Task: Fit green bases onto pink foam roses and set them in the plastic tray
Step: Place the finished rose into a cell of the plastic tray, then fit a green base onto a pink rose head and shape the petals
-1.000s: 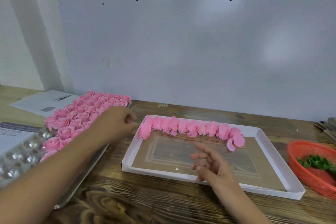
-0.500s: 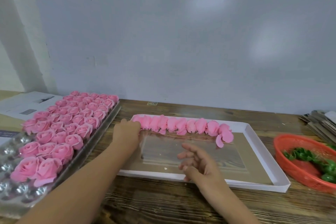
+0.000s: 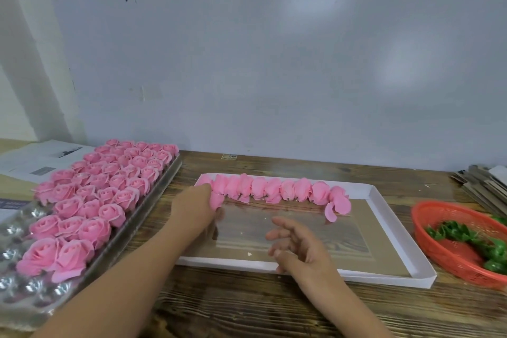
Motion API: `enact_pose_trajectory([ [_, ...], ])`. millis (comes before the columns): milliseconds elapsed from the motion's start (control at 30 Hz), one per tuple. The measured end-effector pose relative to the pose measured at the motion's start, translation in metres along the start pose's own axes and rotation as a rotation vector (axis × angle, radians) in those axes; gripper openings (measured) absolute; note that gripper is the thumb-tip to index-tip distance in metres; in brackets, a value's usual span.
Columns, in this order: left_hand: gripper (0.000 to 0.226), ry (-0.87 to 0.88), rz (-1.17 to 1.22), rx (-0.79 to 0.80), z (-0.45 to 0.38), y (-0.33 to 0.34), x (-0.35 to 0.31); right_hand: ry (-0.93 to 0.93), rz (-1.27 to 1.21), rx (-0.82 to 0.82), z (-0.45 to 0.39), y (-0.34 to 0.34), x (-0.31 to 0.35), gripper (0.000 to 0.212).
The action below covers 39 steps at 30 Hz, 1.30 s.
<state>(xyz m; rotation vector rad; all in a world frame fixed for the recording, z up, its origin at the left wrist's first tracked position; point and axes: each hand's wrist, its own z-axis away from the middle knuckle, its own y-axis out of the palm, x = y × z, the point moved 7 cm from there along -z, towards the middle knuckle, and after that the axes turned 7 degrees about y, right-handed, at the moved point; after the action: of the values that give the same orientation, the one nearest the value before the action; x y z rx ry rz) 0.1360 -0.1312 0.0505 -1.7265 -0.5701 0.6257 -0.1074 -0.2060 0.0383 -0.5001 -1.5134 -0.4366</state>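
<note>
While the left hand [image 3: 196, 207] pinches a pink rose [image 3: 216, 199] at the row's left end in the white tray [image 3: 375, 195], likely picking stock | right hand [image 3: 297, 245] hovers relaxed, holding nothing | plastic tray [image 3: 41, 293] mostly filled with roses [image 3: 109, 181] | orange basket [image 3: 439, 211] holds green bases [image 3: 461, 233]

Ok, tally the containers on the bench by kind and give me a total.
Clear plastic cell tray: 1
White shallow box: 1
Orange basket: 1
Total: 3
</note>
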Motion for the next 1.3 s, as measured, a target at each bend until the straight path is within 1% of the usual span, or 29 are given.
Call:
enact_pose_trajectory([
  [133, 0.03, -0.1, 0.51, 0.028, 0.016, 0.007, -0.004, 0.008, -0.022, -0.001, 0.0, 0.0, 0.0, 0.046],
  [200, 0.031, -0.214, 0.884, 0.111, 0.026, 0.017, -0.01, 0.016, -0.055, -0.014, -0.001, -0.002, -0.001, 0.043],
  [233, 0.03, -0.254, 1.02, 0.159, 0.031, 0.02, -0.014, 0.026, -0.074, -0.025, -0.002, -0.003, -0.002, 0.041],
  [367, 0.015, -0.283, 1.379, 0.253, 0.044, 0.02, -0.038, 0.077, -0.144, -0.062, -0.004, -0.007, -0.007, 0.026],
  [467, 0.015, -0.258, 1.559, 0.287, 0.061, 0.015, -0.056, 0.096, -0.168, -0.102, -0.006, -0.01, -0.01, 0.012],
  [533, 0.021, -0.185, 1.563, 0.257, 0.072, 0.01, -0.066, 0.108, -0.185, -0.129, -0.007, -0.011, -0.011, 0.011],
  [633, 0.029, -0.016, 1.417, 0.186, 0.086, -0.001, -0.08, 0.132, -0.22, -0.141, -0.008, -0.013, -0.012, 0.017],
  [733, 0.033, 0.098, 1.335, 0.089, 0.094, -0.007, -0.091, 0.14, -0.288, -0.147, -0.008, -0.013, -0.011, 0.017],
  [833, 0.039, 0.172, 1.244, -0.02, 0.097, -0.013, -0.095, 0.136, -0.32, -0.162, -0.007, -0.014, -0.01, 0.019],
  [933, 0.038, 0.231, 1.168, -0.104, 0.101, -0.019, -0.099, 0.108, -0.314, -0.166, -0.006, -0.014, -0.006, 0.024],
  [1033, 0.038, 0.265, 1.072, -0.156, 0.104, -0.021, -0.1, 0.067, -0.293, -0.164, -0.005, -0.013, -0.002, 0.03],
  [1100, 0.041, 0.293, 1.007, -0.179, 0.108, -0.023, -0.101, 0.059, -0.28, -0.162, -0.004, -0.012, -0.002, 0.028],
  [1200, 0.048, 0.314, 1.003, -0.174, 0.112, -0.025, -0.104, 0.049, -0.248, -0.168, -0.002, -0.015, -0.002, 0.022],
  [1233, 0.048, 0.315, 1.038, -0.179, 0.112, -0.025, -0.104, 0.04, -0.252, -0.167, -0.002, -0.016, -0.002, 0.022],
  [1300, 0.044, 0.285, 1.203, -0.198, 0.112, -0.025, -0.1, 0.02, -0.275, -0.163, -0.002, -0.017, 0.0, 0.02],
])
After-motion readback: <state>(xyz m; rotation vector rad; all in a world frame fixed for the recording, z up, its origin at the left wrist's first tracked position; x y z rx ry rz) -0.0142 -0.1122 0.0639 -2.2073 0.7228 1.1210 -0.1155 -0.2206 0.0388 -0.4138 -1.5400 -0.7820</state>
